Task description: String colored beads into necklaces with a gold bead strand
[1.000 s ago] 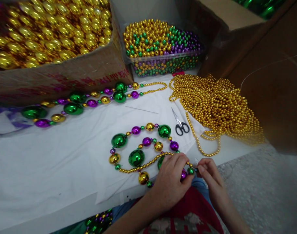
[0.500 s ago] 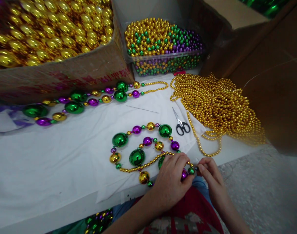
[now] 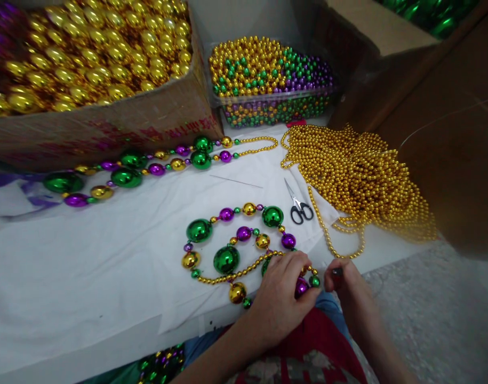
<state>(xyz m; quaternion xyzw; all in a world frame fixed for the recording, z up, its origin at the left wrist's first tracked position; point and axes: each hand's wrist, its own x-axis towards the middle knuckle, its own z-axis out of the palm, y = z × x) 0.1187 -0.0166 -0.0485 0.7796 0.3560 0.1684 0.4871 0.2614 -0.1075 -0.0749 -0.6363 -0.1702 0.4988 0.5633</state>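
Observation:
A coiled bead necklace (image 3: 228, 250) of green, purple and gold balls lies on the white cloth (image 3: 108, 266) at the table's near edge. My left hand (image 3: 284, 298) rests over its right end, fingers curled round a purple bead (image 3: 301, 287) and a small green bead (image 3: 314, 280). Just right of that, my right hand (image 3: 342, 282) is closed in a pinch on a small dark thing I cannot make out. The two hands are a short gap apart.
Small scissors (image 3: 297, 205) lie behind the hands. A heap of gold bead strands (image 3: 359, 176) fills the right. A finished necklace (image 3: 140, 165) stretches along a cardboard box of gold balls (image 3: 87, 53). A clear tub of small mixed beads (image 3: 271, 80) stands at the back.
My right hand has drawn slightly away from the left and turned, opening a small gap at the necklace's end. The view has tilted down a little.

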